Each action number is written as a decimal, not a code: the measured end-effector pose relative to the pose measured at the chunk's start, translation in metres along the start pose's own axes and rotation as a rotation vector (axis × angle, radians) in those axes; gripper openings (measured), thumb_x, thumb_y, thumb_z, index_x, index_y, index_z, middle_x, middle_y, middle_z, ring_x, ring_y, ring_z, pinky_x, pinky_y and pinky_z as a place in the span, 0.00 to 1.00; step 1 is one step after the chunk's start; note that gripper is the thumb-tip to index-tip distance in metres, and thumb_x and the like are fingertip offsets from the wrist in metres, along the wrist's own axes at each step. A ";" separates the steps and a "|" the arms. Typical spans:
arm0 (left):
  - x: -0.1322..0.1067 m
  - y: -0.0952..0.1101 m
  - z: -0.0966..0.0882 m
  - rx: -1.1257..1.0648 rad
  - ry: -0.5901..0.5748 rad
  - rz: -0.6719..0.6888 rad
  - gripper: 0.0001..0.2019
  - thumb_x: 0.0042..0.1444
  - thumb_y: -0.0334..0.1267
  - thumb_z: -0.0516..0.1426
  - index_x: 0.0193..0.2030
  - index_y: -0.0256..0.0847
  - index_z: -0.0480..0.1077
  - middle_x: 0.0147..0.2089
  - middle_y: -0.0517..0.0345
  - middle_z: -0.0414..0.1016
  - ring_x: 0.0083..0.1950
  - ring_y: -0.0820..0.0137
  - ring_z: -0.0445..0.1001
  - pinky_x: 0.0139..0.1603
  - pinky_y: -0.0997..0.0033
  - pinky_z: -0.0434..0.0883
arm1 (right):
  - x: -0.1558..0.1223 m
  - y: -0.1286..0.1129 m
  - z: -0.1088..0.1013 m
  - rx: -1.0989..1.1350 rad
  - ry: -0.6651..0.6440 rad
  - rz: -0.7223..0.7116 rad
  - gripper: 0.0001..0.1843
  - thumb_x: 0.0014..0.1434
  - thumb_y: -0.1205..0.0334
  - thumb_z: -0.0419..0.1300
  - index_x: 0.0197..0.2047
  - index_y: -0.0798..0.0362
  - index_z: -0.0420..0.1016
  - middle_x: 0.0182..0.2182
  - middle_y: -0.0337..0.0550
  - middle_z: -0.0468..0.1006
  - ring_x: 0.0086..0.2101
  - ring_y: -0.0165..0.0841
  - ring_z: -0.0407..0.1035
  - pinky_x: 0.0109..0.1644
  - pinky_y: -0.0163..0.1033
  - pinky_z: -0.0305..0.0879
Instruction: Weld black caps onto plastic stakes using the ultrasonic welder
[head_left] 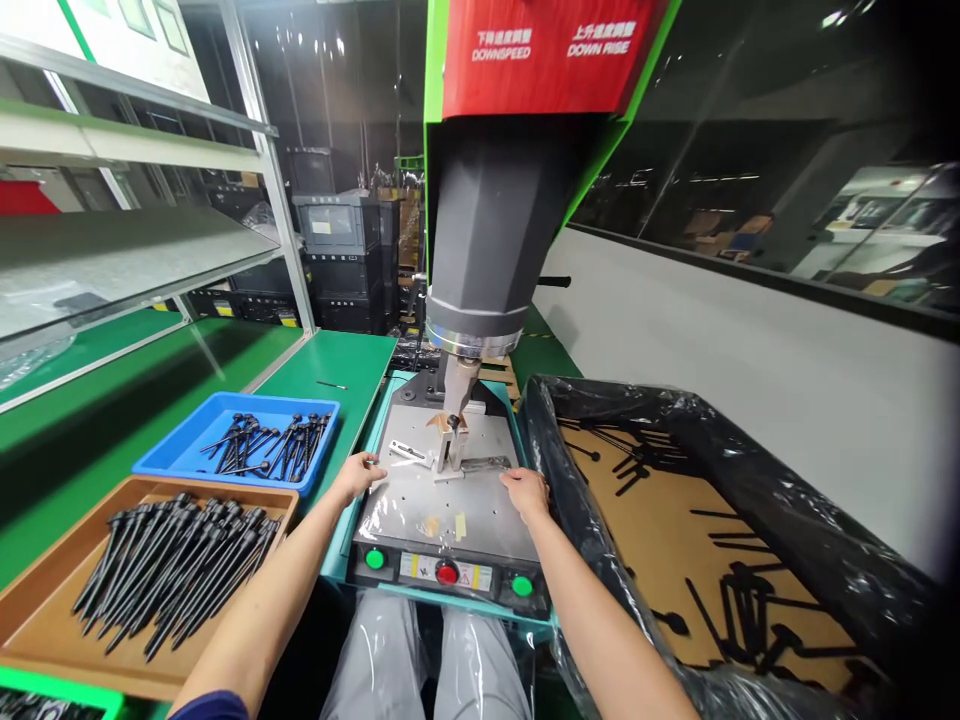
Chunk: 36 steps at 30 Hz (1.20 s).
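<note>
My left hand [362, 474] is at the left edge of the machine's metal base plate [405, 510], thumb and fingers apart, holding nothing. Across from it, my right hand [528, 492] rests at the plate's right edge with its fingers loosely stretched out, near a flat metal bar [486, 463]. Between the hands stands a small metal fixture [450, 450] with a black knob-like part [453, 422] at its top. The machine's tapered metal horn [460, 382] reaches down to this part; whether they touch I cannot tell.
Left are a blue tray [172, 465] and a brown tray [45, 625], both with black round-headed rods [180, 560]. A plastic-lined box [652, 520] with similar rods stands right. Green buttons [375, 559] and a red button [447, 573] line the machine's front. The machine head [487, 220] overhangs.
</note>
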<state>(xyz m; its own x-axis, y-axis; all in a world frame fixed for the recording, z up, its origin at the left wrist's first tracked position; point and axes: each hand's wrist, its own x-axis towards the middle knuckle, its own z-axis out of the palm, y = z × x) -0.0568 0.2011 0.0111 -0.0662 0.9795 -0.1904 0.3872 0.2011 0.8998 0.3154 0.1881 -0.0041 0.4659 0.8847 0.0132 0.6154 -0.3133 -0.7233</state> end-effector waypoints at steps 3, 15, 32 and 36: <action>-0.001 -0.001 0.002 -0.135 -0.030 -0.010 0.24 0.37 0.33 0.69 0.44 0.33 0.71 0.23 0.66 0.70 0.27 0.71 0.72 0.33 0.72 0.68 | -0.003 0.002 0.000 0.086 -0.018 -0.009 0.08 0.45 0.57 0.62 0.25 0.53 0.77 0.29 0.48 0.80 0.34 0.44 0.73 0.40 0.44 0.64; -0.011 0.023 -0.007 -0.628 -0.080 0.080 0.29 0.32 0.33 0.71 0.45 0.33 0.71 0.25 0.64 0.70 0.22 0.77 0.66 0.25 0.76 0.63 | -0.031 -0.031 -0.033 0.681 -0.084 -0.065 0.19 0.40 0.48 0.65 0.31 0.51 0.67 0.24 0.40 0.76 0.29 0.38 0.75 0.34 0.40 0.69; 0.038 0.118 -0.030 -0.833 0.020 0.174 0.23 0.39 0.34 0.70 0.44 0.34 0.74 0.30 0.58 0.73 0.26 0.77 0.70 0.24 0.79 0.66 | 0.058 -0.121 -0.072 0.811 -0.149 0.054 0.17 0.48 0.71 0.66 0.39 0.52 0.66 0.27 0.36 0.75 0.21 0.28 0.72 0.17 0.27 0.63; 0.056 0.134 -0.026 -0.764 0.048 0.197 0.23 0.40 0.35 0.70 0.45 0.33 0.73 0.30 0.58 0.73 0.25 0.77 0.69 0.23 0.79 0.64 | 0.084 -0.127 -0.070 0.769 -0.120 0.070 0.15 0.51 0.73 0.65 0.39 0.52 0.66 0.26 0.36 0.74 0.20 0.27 0.72 0.16 0.26 0.62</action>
<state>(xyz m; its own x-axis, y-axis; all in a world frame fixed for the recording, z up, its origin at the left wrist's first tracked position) -0.0325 0.2837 0.1311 -0.1085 0.9941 0.0023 -0.3416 -0.0394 0.9390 0.3208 0.2778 0.1371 0.3885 0.9167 -0.0937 -0.0473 -0.0817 -0.9955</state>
